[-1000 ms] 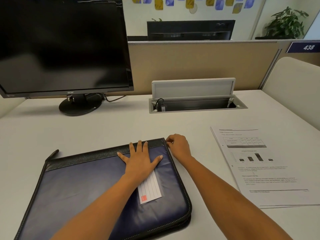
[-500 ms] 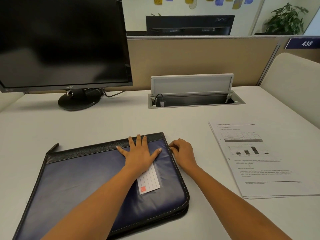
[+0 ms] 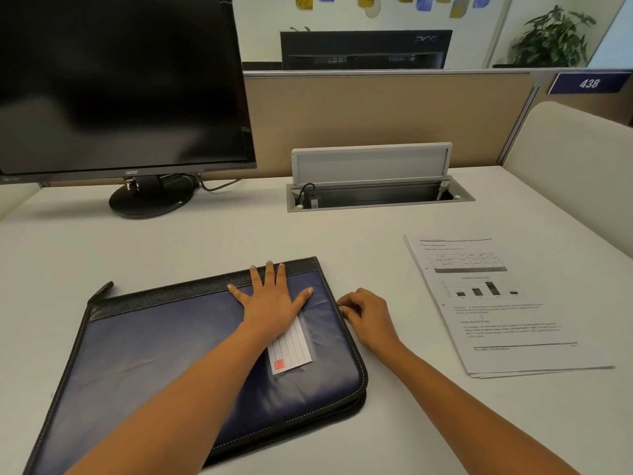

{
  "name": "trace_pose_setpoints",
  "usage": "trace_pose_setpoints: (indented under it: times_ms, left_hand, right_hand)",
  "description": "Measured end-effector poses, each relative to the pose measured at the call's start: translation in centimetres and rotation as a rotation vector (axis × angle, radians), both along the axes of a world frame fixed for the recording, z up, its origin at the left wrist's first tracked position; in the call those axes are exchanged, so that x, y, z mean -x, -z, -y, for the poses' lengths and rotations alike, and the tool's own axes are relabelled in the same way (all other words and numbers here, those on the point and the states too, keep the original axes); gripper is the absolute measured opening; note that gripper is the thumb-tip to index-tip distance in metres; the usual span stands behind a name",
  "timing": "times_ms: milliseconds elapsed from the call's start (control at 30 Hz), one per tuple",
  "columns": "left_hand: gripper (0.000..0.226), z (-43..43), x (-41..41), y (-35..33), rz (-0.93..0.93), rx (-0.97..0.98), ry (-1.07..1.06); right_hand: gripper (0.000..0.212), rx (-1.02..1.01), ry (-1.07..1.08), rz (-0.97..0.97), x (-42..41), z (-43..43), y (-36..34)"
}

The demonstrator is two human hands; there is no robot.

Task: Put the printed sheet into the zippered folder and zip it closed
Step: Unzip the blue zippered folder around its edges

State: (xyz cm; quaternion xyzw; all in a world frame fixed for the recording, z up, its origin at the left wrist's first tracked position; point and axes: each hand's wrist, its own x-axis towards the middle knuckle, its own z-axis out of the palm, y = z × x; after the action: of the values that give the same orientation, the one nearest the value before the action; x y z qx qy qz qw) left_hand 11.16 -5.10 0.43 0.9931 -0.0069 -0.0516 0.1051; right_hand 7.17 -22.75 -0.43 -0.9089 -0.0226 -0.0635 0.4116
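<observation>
1. We are looking at one zippered folder, dark blue with a black strip along its far edge. It is lying flat on the desk in front of us.
2. We are pressing our left hand flat on its cover, all five fingers straight and spread, gripping nothing. The wrist is covering part of the one lined label card.
3. We are holding our right hand against the folder's right edge, fingers curled and pinching at the zip line. The pull is hidden, so we cannot tell whether it is between the fingertips.
4. The printed sheet is lying on the desk to the right of the folder, outside it and apart from both hands. It is showing one table and one chart of four bars. More paper edges are peeking out beneath, too thin to count.
5. We are counting two screens: one monitor at the far left and a second monitor behind the partition. There is also one open cable box, one plant and one sign reading 438.
</observation>
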Motion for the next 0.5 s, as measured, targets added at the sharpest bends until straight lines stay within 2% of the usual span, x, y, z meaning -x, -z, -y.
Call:
trace_pose_setpoints:
  times_ms: [133, 300, 367, 500]
  left_hand:
    - [0.073, 0.4, 1.2, 0.0, 0.041, -0.006, 0.051]
    - [0.063, 1.5, 3.6, -0.4, 0.075, 0.018, 0.230]
    - [0.068, 2.5, 4.6, -0.9, 0.058, 0.021, 0.296]
    - [0.095, 4.2, 5.9, -1.5, -0.056, -0.035, 0.338]
  right_hand:
    - [0.025, 0.016, 0.013, -0.018, -0.3, -0.6, 0.3]
    - [0.024, 0.015, 0.037, -0.003, -0.5, -0.7, 0.4]
    - [0.022, -0.007, 0.057, -0.006, -0.6, -0.8, 0.3]
    - [0.018, -0.024, 0.076, -0.021, -0.8, -0.7, 0.1]
